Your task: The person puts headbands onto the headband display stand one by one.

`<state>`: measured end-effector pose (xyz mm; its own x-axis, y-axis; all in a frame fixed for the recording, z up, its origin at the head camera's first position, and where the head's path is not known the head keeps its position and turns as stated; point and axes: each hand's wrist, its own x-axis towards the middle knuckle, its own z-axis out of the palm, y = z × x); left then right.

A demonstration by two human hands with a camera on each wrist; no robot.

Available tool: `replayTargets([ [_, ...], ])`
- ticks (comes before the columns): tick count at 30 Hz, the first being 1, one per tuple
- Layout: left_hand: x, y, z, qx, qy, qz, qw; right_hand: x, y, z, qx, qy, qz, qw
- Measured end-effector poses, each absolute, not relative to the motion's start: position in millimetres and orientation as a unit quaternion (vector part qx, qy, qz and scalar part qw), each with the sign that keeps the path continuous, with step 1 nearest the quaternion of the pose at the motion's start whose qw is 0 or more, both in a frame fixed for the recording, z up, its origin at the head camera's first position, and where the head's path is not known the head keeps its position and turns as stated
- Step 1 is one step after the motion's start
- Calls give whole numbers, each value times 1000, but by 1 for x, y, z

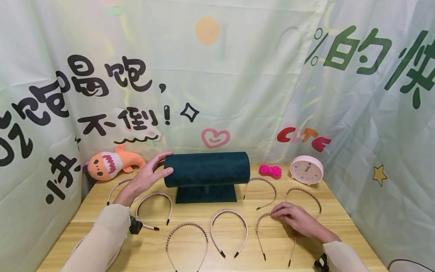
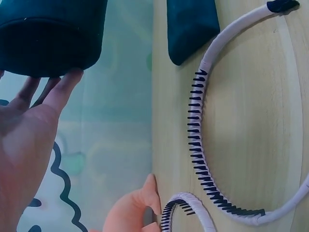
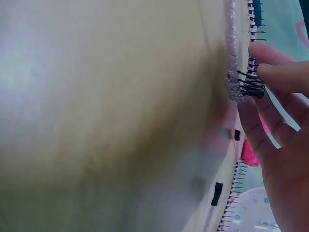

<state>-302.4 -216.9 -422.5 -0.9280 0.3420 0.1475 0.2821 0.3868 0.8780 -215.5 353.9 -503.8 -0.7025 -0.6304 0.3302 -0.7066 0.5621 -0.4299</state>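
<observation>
A dark green velvet roll on a stand (image 1: 207, 170) stands at the back of the table. My left hand (image 1: 149, 175) rests against its left end, thumb in front and fingers near the top edge; the left wrist view shows fingers (image 2: 63, 92) extended to the roll's end. At the right, my right hand (image 1: 297, 219) pinches the top of a thin beaded headband (image 1: 259, 230) whose black tips point towards me. Small dark teeth line that headband (image 3: 235, 87) in the right wrist view, between thumb and fingers.
Several more headbands lie about the table, including a pink one (image 1: 229, 212) in the middle and a beaded one (image 1: 187, 224) nearer me. Along the back are an orange plush toy (image 1: 110, 165), a pink yarn bundle (image 1: 270, 171) and a round clock (image 1: 307, 170). Printed cloth surrounds the table.
</observation>
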Motion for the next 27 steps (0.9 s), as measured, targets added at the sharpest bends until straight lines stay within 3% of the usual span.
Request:
replayTargets([
  [9, -303, -218, -424, 186, 830, 525, 34, -209, 369, -483, 356, -886, 295, 40],
  [17, -302, -218, -423, 184, 830, 526, 40, -203, 389, -465, 319, -886, 331, -59],
  [27, -302, -218, -421, 184, 826, 531, 43, -196, 411, -464, 338, -859, 378, -74],
])
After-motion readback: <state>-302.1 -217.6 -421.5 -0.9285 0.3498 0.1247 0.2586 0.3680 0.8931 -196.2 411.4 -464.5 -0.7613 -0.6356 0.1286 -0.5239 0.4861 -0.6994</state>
